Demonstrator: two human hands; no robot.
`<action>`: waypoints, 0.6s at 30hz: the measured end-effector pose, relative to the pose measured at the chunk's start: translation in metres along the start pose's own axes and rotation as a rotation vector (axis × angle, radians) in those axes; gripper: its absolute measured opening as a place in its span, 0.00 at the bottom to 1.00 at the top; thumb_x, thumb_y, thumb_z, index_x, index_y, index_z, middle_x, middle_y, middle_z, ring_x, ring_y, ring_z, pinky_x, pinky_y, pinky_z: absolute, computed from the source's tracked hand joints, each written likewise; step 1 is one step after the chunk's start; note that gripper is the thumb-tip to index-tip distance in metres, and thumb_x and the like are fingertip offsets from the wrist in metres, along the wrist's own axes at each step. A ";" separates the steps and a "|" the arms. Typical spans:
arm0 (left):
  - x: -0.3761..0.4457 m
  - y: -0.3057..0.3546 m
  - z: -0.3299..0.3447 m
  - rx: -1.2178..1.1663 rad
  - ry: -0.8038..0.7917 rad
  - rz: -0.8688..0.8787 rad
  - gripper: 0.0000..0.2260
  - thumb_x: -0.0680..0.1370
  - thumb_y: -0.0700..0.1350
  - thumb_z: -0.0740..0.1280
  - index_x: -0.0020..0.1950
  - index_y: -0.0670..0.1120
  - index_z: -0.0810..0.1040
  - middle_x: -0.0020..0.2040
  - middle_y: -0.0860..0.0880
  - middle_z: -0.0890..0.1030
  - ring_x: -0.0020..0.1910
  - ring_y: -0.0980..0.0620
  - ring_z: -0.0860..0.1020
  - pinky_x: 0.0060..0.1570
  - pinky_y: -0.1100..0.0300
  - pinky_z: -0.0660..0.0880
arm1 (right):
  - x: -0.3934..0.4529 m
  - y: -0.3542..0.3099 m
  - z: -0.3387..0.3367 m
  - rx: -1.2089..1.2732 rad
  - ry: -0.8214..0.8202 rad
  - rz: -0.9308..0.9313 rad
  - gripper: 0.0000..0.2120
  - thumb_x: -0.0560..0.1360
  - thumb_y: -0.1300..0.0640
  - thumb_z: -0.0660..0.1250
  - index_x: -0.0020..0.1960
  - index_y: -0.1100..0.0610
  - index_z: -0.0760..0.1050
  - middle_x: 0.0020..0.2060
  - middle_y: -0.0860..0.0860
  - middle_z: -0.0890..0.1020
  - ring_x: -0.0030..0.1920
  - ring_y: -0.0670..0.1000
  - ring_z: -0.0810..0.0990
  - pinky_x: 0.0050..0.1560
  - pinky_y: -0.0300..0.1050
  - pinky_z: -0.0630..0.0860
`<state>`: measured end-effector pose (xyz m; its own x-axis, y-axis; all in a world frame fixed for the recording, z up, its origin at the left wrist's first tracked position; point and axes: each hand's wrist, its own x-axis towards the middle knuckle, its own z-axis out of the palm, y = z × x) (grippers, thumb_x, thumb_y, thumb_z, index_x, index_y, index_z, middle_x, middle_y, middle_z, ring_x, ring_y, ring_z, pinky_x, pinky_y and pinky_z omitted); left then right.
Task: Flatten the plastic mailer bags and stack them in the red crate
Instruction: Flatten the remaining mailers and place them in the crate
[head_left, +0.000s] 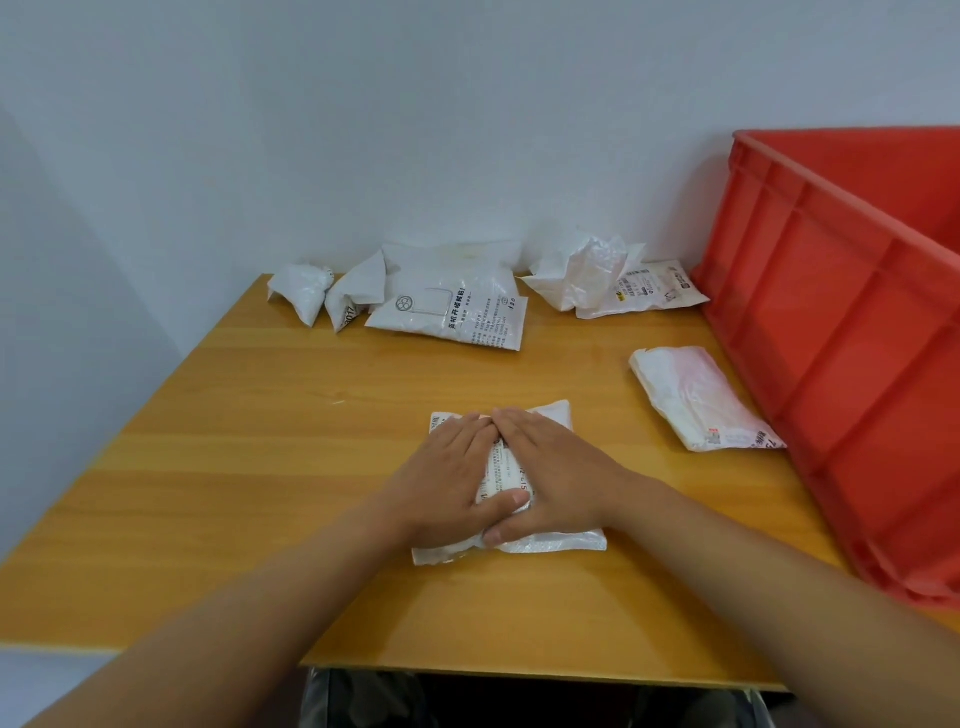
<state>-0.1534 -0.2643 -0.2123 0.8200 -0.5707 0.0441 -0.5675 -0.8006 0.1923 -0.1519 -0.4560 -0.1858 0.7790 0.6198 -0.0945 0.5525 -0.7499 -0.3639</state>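
Wooden tabletop (260, 467) against white wall. Left hand (447, 473) and right hand (550, 478), fingers straight, press flat on mailer bag (550, 543). Bare tabletop left of hands; red crate (841, 364) close right, folded bag (696, 400) between. Crumpled bags (447, 301) beyond fingertips.

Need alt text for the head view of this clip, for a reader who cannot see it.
Both hands, left hand and right hand, press flat on a white mailer bag on a wooden table. Crumpled bags lie along the far edge, a flattened bag beside the red crate at right.
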 end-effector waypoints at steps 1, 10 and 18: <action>0.000 0.000 0.003 0.004 0.009 -0.009 0.46 0.74 0.74 0.40 0.80 0.41 0.52 0.80 0.46 0.56 0.80 0.49 0.49 0.78 0.51 0.46 | 0.000 0.000 0.002 -0.004 0.000 0.005 0.62 0.65 0.26 0.69 0.81 0.57 0.39 0.81 0.51 0.46 0.80 0.47 0.42 0.75 0.39 0.39; 0.003 -0.002 0.015 0.010 0.135 -0.012 0.42 0.76 0.70 0.48 0.77 0.39 0.62 0.75 0.44 0.67 0.75 0.47 0.62 0.76 0.51 0.54 | 0.003 0.005 0.010 0.030 0.011 0.015 0.62 0.65 0.27 0.70 0.81 0.56 0.39 0.81 0.49 0.46 0.79 0.46 0.44 0.74 0.37 0.40; 0.002 -0.002 0.016 0.024 0.100 -0.026 0.42 0.76 0.70 0.47 0.78 0.40 0.59 0.77 0.44 0.63 0.77 0.48 0.58 0.77 0.53 0.50 | 0.008 0.009 0.015 0.033 -0.025 0.019 0.63 0.65 0.25 0.69 0.81 0.57 0.38 0.81 0.50 0.44 0.79 0.46 0.41 0.75 0.39 0.38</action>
<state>-0.1515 -0.2670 -0.2287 0.8370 -0.5297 0.1375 -0.5468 -0.8195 0.1714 -0.1448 -0.4546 -0.2038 0.7814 0.6115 -0.1245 0.5273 -0.7537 -0.3924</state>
